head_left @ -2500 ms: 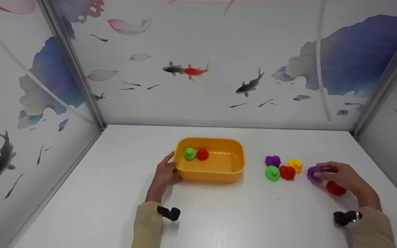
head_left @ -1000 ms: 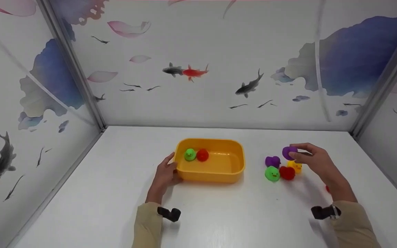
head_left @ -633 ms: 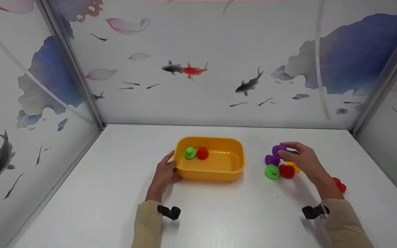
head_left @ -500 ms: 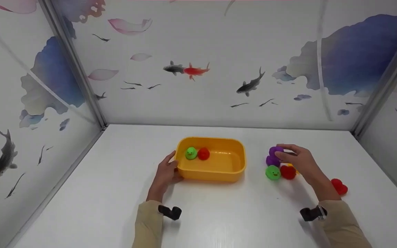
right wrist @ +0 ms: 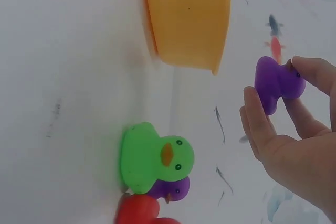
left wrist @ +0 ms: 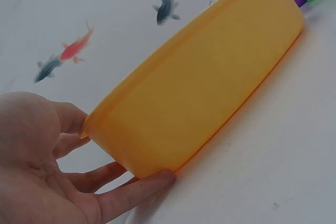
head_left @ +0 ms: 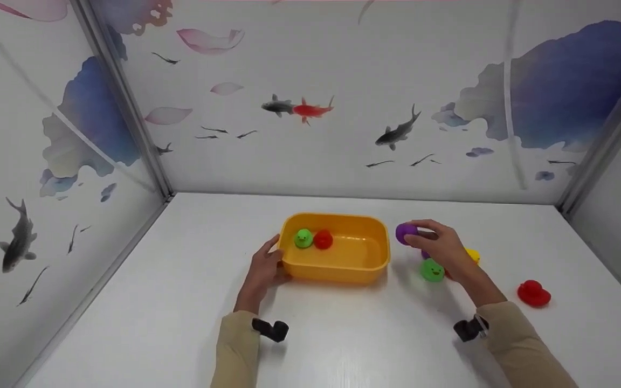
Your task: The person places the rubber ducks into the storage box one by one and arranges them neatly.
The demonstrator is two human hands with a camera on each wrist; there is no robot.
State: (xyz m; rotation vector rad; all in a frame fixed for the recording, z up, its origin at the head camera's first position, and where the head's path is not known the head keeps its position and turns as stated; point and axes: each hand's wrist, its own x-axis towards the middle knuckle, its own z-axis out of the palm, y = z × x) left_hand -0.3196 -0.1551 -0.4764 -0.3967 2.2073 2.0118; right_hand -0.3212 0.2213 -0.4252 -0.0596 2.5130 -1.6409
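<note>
My right hand (head_left: 446, 249) pinches a purple toy duck (head_left: 406, 233) in the air, just right of the yellow plastic tub (head_left: 337, 274). In the right wrist view the duck lies between thumb and fingertips. My left hand (head_left: 261, 270) holds the tub's left end; the left wrist view shows the thumb at the rim and other fingers against the outer wall and lower edge. Inside the tub sit a green duck (head_left: 303, 238) and a red duck (head_left: 323, 239), side by side at the left.
Right of the tub stand a green duck (head_left: 432, 270), a yellow duck (head_left: 473, 255), and a red and a purple duck (right wrist: 173, 188) partly hidden by my arm. Another red duck (head_left: 533, 293) lies apart, farther right. Patterned walls enclose the white table (head_left: 343, 334).
My right hand has picked up the purple duck from the right and carried it left, over the duck group, close to the tub. My left hand stays at the tub.
</note>
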